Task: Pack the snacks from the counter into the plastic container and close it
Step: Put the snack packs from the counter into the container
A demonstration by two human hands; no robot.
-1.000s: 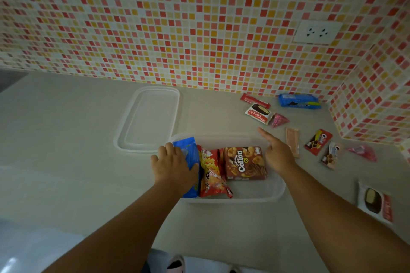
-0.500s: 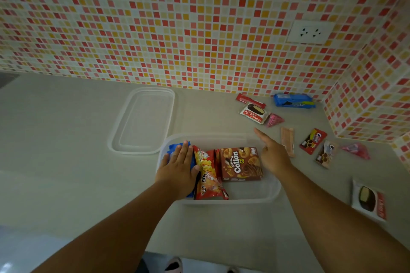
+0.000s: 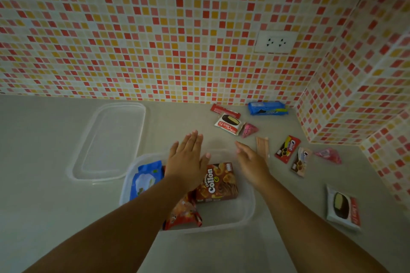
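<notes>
A clear plastic container sits on the counter below my arms. Inside lie a blue packet, a red chip bag and a brown Collon box. My left hand hovers flat and empty over the container's far side, fingers spread. My right hand is open and empty above the container's far right corner, close to a tan wafer stick. The clear lid lies to the left of the container.
Loose snacks lie on the counter to the right: a Choco Pie, a red bar, a blue cookie pack, two pink triangles, two small chocolate packs, another pie. Tiled walls enclose the back and right.
My left hand has lifted off the blue packet and moved forward and right, over the container. The blue packet now lies uncovered. My right hand rose slightly.
</notes>
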